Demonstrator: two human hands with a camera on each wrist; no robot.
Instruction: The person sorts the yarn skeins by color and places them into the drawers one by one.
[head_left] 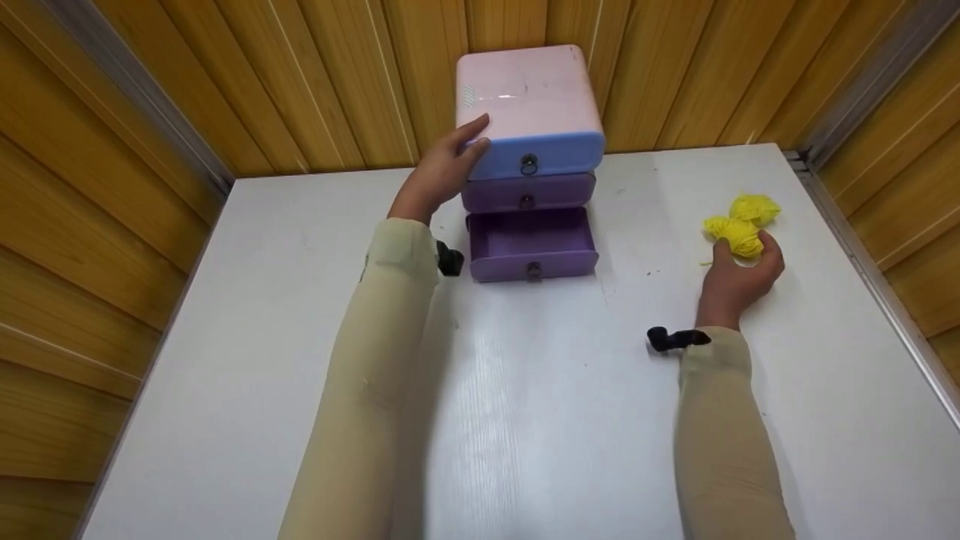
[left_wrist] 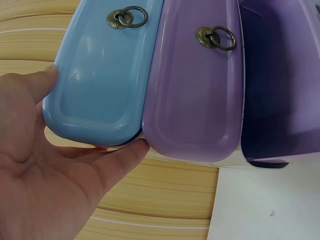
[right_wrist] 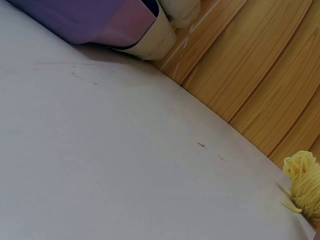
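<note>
A small drawer cabinet (head_left: pixel 529 90) has a pink top, a blue top drawer (head_left: pixel 499 157), a purple middle drawer (head_left: pixel 487 193) and a purple bottom drawer (head_left: pixel 502 268) pulled out, with a bare inside. My left hand (head_left: pixel 439 169) holds the cabinet's upper left corner; in the left wrist view its thumb rests at the blue drawer's edge and its fingers lie along the side. To the right, my right hand (head_left: pixel 742 281) has thumb and fingers round the nearer yellow yarn ball (head_left: pixel 735 234). A second yellow yarn ball (head_left: pixel 756 208) touches it from behind.
The white table (head_left: pixel 525 420) stands against wood-look panel walls (head_left: pixel 345 82) at the back and sides. Ring pulls (left_wrist: pixel 215 37) hang on the drawer fronts. A loose yarn end (right_wrist: pixel 291 206) lies on the table beside the yarn.
</note>
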